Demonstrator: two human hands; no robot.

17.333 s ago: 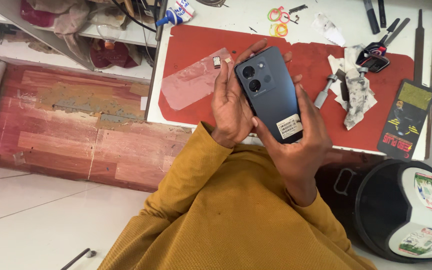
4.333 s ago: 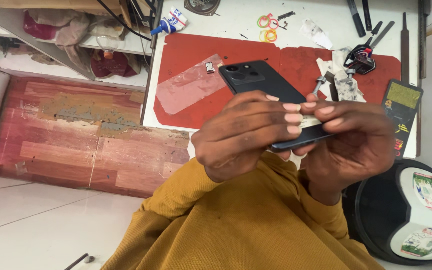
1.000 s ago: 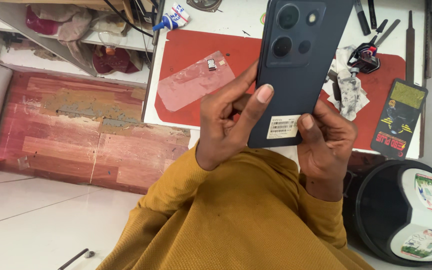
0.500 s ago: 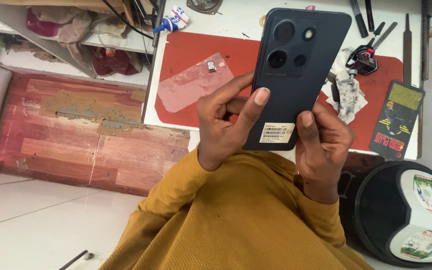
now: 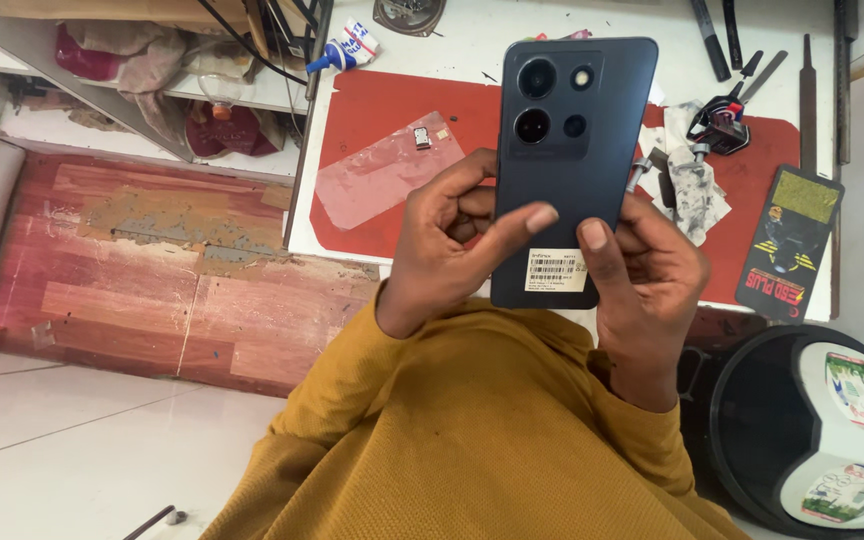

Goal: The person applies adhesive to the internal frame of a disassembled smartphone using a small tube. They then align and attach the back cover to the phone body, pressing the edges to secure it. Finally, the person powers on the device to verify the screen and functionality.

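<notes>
Both hands up over the bench edge, sharing one load. Left hand [image 5: 447, 245] curled along the left edge of the dark smartphone [image 5: 572, 150], thumb laid flat across the back just above the white barcode sticker [image 5: 556, 270]. Right hand [image 5: 652, 280] cupped under the lower right corner, thumb pressed on the back beside the sticker, fingers wrapped behind and hidden. Neither hand spread; both closed on the phone.

Phone held upright, back toward the camera, camera cluster [image 5: 552, 100] at top, raised above the red work mat [image 5: 372, 110] and clear of it. Screen side not visible.

Handling, as judged: light, rigid slab; matte back, probably fairly slick under dry fingers. Likely fragile at the glass face and the lens rings. Best purchase along the long side edges and lower corners, as now; keep pads off the lenses. A drop onto the bench tools would likely mark it.

Around: translucent pinkish film [image 5: 387, 170] lying on the mat with a small metal part [image 5: 421, 137] on it; crumpled wipe [image 5: 697, 190] and pliers-type tool [image 5: 717, 120] to the right; glue tube [image 5: 347, 48] at upper left of the white table [image 5: 472, 40]; dark rectangular card [image 5: 790, 245] at the mat's right end. Mustard-yellow sleeves [image 5: 472, 430] below.
</notes>
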